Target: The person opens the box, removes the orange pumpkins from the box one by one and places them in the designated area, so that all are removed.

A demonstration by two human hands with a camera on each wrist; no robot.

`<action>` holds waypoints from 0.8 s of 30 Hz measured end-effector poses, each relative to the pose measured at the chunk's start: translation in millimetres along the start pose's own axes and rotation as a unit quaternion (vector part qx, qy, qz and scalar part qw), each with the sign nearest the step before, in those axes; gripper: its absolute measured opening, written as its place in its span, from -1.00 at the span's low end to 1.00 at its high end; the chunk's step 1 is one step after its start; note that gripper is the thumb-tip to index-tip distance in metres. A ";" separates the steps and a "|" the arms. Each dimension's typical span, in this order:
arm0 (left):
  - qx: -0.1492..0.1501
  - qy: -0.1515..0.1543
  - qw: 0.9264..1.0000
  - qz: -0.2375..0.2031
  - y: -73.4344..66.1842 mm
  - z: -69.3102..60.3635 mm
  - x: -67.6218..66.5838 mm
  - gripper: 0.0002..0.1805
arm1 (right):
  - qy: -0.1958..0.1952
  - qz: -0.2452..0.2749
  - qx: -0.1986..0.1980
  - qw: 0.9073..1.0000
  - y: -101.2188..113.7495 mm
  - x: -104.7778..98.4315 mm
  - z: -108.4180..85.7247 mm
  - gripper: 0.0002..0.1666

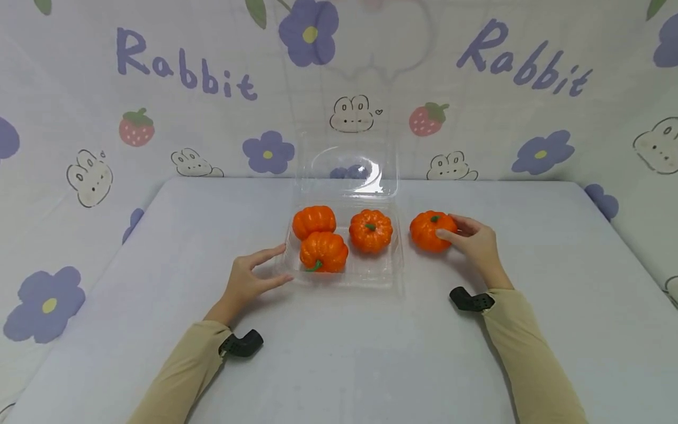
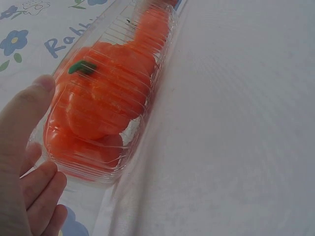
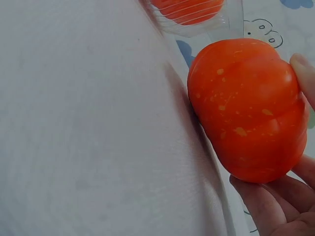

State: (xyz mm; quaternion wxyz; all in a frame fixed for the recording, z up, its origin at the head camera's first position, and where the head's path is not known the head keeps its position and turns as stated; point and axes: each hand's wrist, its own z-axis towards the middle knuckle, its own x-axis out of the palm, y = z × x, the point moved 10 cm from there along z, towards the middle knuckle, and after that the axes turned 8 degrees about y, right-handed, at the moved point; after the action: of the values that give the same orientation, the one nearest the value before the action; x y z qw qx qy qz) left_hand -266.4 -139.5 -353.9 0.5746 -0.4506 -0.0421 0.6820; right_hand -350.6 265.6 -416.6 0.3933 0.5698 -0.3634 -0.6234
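A clear plastic clamshell box lies on the table with its lid raised at the back. Inside are three small orange toy pumpkins: one at the back left, one at the front left tipped with its green stem forward, and one upright at the right. My left hand is at the box's left side, thumb and fingers spread and fairly straight at its edge. To the right of the box, my right hand holds a fourth pumpkin between thumb and fingers. Whether that pumpkin touches the table is unclear.
A white table carries everything. Behind it hangs a white cloth printed with rabbits, strawberries, purple flowers and lettering. A black wrist device sits at the left cuff, another black device at the right.
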 end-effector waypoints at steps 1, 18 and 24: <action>0.001 0.000 1.000 0.000 0.1 0.3 -0.4 -0.44 | 0.002 -0.004 -0.002 1.000 -0.3 0.6 0.2 -0.24; -0.009 -0.003 1.000 -0.010 -0.1 1.1 -4.0 -0.46 | 0.066 -0.022 0.012 0.998 -2.9 8.9 3.3 -0.17; -0.002 0.000 1.000 -0.009 0.3 1.0 -1.6 -0.46 | 0.123 -0.023 0.050 0.991 -0.9 14.4 -1.7 -0.10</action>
State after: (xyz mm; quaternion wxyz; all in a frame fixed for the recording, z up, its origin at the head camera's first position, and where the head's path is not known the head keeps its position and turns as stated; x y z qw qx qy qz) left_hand -267.4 -140.5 -352.5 0.5793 -0.4517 -0.0474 0.6769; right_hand -349.6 253.0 -423.7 0.3919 0.6690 -0.3297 -0.5386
